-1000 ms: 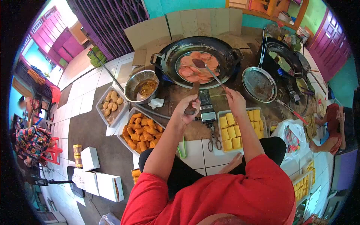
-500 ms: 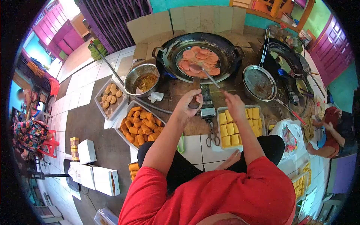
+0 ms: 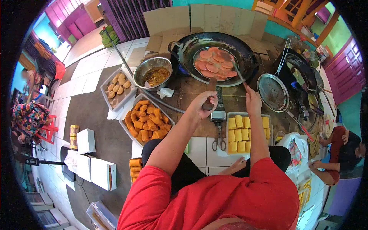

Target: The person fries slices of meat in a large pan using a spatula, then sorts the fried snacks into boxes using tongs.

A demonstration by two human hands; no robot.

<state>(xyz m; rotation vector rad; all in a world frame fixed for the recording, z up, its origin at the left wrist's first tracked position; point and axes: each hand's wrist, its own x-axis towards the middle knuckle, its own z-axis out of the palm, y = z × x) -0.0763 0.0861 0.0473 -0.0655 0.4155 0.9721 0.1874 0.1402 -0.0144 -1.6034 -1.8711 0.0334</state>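
My left hand (image 3: 205,105) is closed round a tool with a brown wooden handle (image 3: 213,85). The handle points into the large black wok (image 3: 186,48), and I cannot make out the tool's far end. In my right hand (image 3: 253,100) is a long-handled metal spatula (image 3: 238,71), its tip by the right side of the food. Thin round orange-pink slices (image 3: 214,63) lie in a loose pile in the oil at the wok's middle. Below my hands, a pair of scissors (image 3: 219,144) lies on the floor.
Left stand a metal bowl (image 3: 165,62) of brown liquid, a tub (image 3: 132,92) of pale round pieces and a tray (image 3: 171,123) of orange fried rolls. Right are yellow blocks (image 3: 239,134), a strainer (image 3: 273,92) and a second wok (image 3: 293,57). Another person (image 3: 339,153) sits far right.
The view has shifted, so the scene sits slightly further right. My right hand has moved the spatula from the middle of the slices to their right edge. Both hands keep their tools.
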